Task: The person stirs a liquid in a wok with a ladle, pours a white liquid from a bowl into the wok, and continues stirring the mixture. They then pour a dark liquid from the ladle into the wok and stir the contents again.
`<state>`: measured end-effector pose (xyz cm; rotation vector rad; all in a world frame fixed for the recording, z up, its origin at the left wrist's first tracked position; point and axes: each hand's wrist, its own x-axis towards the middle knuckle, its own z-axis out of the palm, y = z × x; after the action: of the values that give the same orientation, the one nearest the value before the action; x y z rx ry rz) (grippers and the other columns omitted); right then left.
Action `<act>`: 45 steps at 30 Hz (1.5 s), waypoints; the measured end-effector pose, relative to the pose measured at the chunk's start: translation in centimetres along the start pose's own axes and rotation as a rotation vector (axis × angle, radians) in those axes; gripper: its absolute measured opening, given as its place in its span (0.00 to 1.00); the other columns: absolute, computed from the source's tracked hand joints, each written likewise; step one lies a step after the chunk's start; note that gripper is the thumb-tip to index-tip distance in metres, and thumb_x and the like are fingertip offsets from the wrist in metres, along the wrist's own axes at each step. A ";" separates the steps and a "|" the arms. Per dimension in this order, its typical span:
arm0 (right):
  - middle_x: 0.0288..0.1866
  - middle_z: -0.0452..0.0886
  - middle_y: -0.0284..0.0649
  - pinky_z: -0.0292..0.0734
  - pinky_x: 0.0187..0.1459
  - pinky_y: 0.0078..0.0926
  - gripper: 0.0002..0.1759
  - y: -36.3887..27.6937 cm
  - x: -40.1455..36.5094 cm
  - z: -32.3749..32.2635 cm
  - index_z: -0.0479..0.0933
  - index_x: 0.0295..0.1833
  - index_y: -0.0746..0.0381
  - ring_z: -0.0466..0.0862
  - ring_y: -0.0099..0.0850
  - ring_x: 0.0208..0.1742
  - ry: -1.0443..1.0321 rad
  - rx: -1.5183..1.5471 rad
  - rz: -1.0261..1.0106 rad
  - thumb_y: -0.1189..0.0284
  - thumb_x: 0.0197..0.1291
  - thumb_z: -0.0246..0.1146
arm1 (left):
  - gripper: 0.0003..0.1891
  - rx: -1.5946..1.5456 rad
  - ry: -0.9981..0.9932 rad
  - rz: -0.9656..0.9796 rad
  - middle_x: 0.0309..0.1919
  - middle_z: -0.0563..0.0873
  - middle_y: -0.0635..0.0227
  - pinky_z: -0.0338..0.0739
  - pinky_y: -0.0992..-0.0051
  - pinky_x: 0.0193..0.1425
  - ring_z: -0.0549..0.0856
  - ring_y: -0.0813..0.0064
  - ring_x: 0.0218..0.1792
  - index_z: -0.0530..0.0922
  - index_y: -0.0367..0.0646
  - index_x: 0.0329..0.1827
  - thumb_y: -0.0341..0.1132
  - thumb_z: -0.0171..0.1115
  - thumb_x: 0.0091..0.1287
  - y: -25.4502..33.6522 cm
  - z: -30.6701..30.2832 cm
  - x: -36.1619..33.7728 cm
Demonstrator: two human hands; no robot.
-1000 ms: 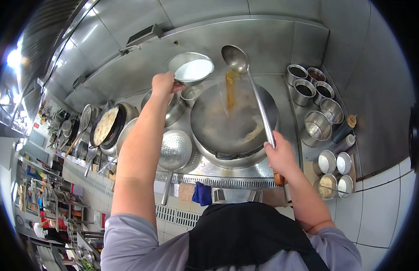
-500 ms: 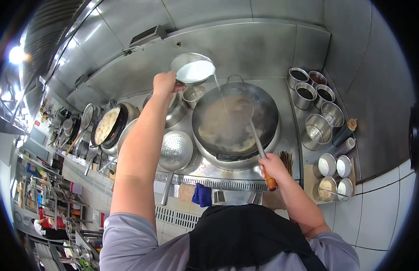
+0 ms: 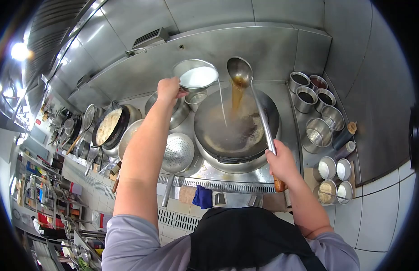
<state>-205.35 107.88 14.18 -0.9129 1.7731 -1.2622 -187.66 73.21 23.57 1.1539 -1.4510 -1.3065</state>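
Observation:
My left hand grips the rim of a metal bowl tilted above the wok's back left. White liquid inside it runs over the lip in a thin stream into the wok. Steam rises from brown liquid there. My right hand is closed around the handle of a ladle. Its bowl is raised over the wok's back edge, and brown broth pours from it back into the wok. A perforated skimmer lies left of the wok.
Metal pots of dark sauces and seasoning tins line the right side, with bottles between. A second wok with pale, bubbly contents stands to the left. A blue cloth hangs at the front edge.
The ladle has come up out of the wok and now spills brown broth from above. The tilted bowl has shifted slightly right and down, still pouring a thinner stream.

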 end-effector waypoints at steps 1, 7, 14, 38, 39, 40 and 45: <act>0.22 0.73 0.40 0.72 0.20 0.32 0.10 -0.3 -0.2 -0.1 0.69 0.39 0.67 0.76 0.31 0.16 0.033 -0.027 -0.020 0.70 0.63 0.55 | 0.11 -0.001 0.002 0.002 0.30 0.80 0.54 0.83 0.72 0.22 0.83 0.63 0.21 0.74 0.26 0.34 0.29 0.51 0.61 0.1 0.1 -0.1; 0.35 0.81 0.57 0.77 0.42 0.44 0.17 4.9 3.0 -0.3 0.71 0.49 0.71 0.81 0.54 0.38 0.214 -0.354 -0.114 0.68 0.61 0.56 | 0.11 -0.006 -0.007 0.000 0.30 0.80 0.53 0.84 0.72 0.23 0.83 0.63 0.23 0.74 0.25 0.35 0.28 0.51 0.61 0.4 0.2 -0.1; 0.35 0.82 0.56 0.79 0.39 0.44 0.17 11.1 4.2 2.3 0.72 0.48 0.73 0.83 0.52 0.35 0.157 -0.689 -0.046 0.69 0.60 0.56 | 0.10 -0.004 -0.009 0.016 0.28 0.81 0.53 0.84 0.71 0.25 0.84 0.61 0.23 0.74 0.26 0.33 0.28 0.51 0.60 1.1 0.5 -0.4; 0.32 0.80 0.53 0.76 0.35 0.41 0.17 3.8 2.3 0.0 0.70 0.52 0.69 0.81 0.46 0.30 0.200 -0.405 -0.154 0.69 0.61 0.56 | 0.08 -0.003 -0.006 -0.003 0.26 0.81 0.54 0.85 0.70 0.29 0.85 0.59 0.23 0.74 0.29 0.31 0.28 0.52 0.58 0.6 0.6 -0.1; 0.37 0.80 0.62 0.76 0.45 0.48 0.19 3.9 2.4 -0.1 0.69 0.51 0.71 0.82 0.56 0.42 0.233 -0.531 -0.097 0.67 0.61 0.55 | 0.08 -0.002 -0.006 -0.007 0.26 0.81 0.54 0.85 0.70 0.29 0.85 0.59 0.23 0.73 0.29 0.31 0.28 0.51 0.58 0.8 0.7 -0.2; 0.37 0.80 0.62 0.76 0.45 0.48 0.19 4.3 2.7 0.1 0.69 0.51 0.71 0.82 0.56 0.42 0.234 -0.530 -0.097 0.67 0.61 0.55 | 0.08 -0.002 -0.007 -0.006 0.26 0.81 0.54 0.85 0.70 0.29 0.85 0.59 0.23 0.73 0.29 0.31 0.28 0.51 0.58 1.0 0.7 -0.4; 0.41 0.80 0.65 0.75 0.50 0.47 0.20 9.1 3.7 1.7 0.70 0.51 0.75 0.81 0.57 0.45 0.130 -0.660 0.051 0.69 0.60 0.55 | 0.08 0.001 -0.009 0.002 0.26 0.81 0.53 0.84 0.70 0.28 0.85 0.59 0.23 0.74 0.29 0.31 0.28 0.51 0.58 1.1 0.8 -0.3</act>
<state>-206.64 106.26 4.44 -1.1443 2.3580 -0.7085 -188.43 73.70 24.58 1.1482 -1.4587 -1.3115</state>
